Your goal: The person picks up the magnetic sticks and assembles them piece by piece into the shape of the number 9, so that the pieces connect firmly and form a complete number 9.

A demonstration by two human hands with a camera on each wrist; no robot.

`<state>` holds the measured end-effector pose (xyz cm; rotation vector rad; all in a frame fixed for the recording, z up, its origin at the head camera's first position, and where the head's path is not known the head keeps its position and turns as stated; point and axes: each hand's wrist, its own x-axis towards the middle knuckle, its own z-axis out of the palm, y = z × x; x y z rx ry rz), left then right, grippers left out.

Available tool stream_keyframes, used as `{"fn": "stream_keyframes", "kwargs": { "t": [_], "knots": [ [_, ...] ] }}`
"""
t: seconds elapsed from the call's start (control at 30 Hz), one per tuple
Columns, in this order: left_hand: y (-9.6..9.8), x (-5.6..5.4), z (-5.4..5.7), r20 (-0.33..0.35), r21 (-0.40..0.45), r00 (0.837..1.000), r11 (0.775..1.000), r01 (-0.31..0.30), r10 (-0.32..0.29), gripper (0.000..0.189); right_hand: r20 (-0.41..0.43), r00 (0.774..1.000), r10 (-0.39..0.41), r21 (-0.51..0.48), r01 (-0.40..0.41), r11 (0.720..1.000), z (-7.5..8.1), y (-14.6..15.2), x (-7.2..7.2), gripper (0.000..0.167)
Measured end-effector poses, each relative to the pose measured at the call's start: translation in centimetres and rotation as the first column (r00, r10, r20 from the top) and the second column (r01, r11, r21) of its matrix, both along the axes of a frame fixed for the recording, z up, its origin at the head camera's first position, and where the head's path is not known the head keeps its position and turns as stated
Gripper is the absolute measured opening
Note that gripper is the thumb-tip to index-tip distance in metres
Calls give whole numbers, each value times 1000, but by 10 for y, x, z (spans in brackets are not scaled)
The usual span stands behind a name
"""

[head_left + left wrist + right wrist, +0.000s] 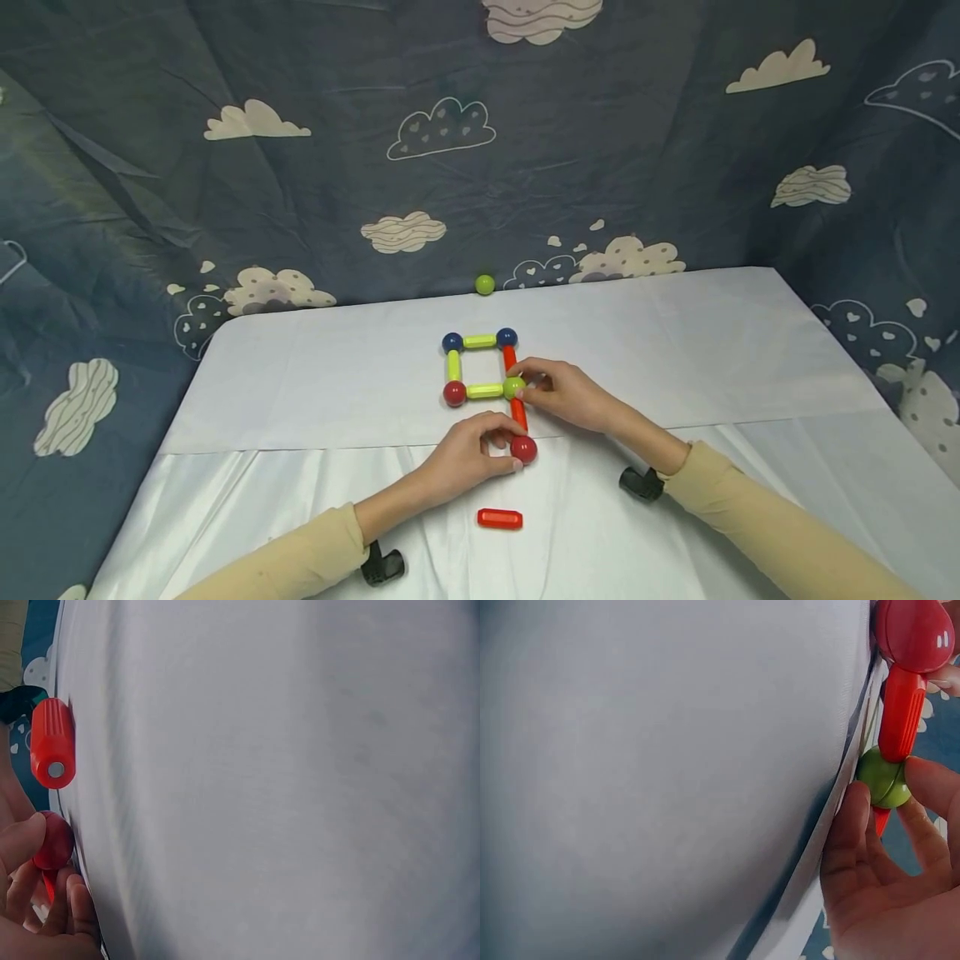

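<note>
My left hand (467,454) pinches a red ball (523,450) between thumb and fingers. From that ball a red rod (519,415) runs up to a green ball (513,388), which my right hand (572,393) grips. The green ball is one corner of a square lying on the cloth. Its other corners are two blue balls (507,338) and another red ball (454,393). Yellow-green rods (480,342) form three sides and a second red rod (510,358) the right side. In the right wrist view, fingertips touch the green ball (883,778) beside the rod (902,716).
A loose red rod (499,519) lies nearer me, below the left hand; its metal end shows in the left wrist view. A loose green ball (485,285) rests at the table's back edge, against the cloud-patterned curtain (442,192). White cloth (675,350) covers the table.
</note>
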<state>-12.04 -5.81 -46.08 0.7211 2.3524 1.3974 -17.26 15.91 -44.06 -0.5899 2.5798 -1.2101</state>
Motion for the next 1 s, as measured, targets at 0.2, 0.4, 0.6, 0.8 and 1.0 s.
{"fn": "stream_keyframes", "kwargs": {
  "t": [0.2,0.4,0.6,0.8,1.0],
  "knots": [
    [2,1,-1,1,3,1000,1000,10,-10,33,18,997,-71,30,71,997,4,6,18,35],
    [0,0,2,27,-3,1000,1000,0,0,32,-1,999,-43,6,43,999,5,11,40,32],
    [-1,0,1,35,1,999,1000,6,-6,33,-8,999,-39,-9,39,999,3,11,38,33],
    [-2,0,0,28,13,1000,1000,8,-9,32,13,998,-63,-27,63,998,2,6,25,36],
    [-2,1,-1,26,22,1000,1000,8,-9,31,20,997,-78,-6,78,997,3,4,21,33]
  ]
}}
